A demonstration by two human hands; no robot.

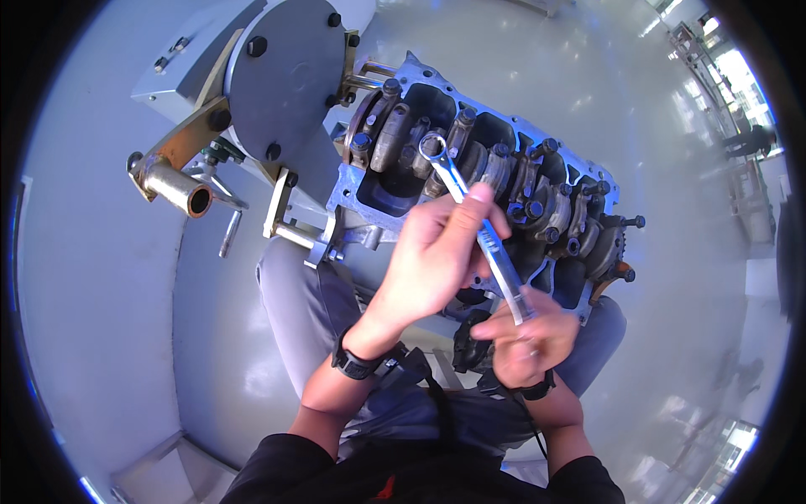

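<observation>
Shiny chrome wrench (pixel 501 267), slanted over an engine block (pixel 382 218) that's got its crankshaft (pixel 392 139) showing. Ring end (pixel 443 161) points away from the person and a bit left, up over the crank; the other end drops down and right toward the lap. So its long axis runs noticeably steeper than the crank's own line, crossing it at an angle instead of lying along it.

Left hand (pixel 437 256) is the one nearer the ring, pinching the upper half of the shaft between thumb and fingers. Right hand (pixel 533 340) is down at the tail end, over by the right knee, and it's pretty blurry. Honestly can't tell if it's properly gripping or only touching. Also can't tell from this angle whether the ring is seated on anything or just hanging above the crank.
</observation>
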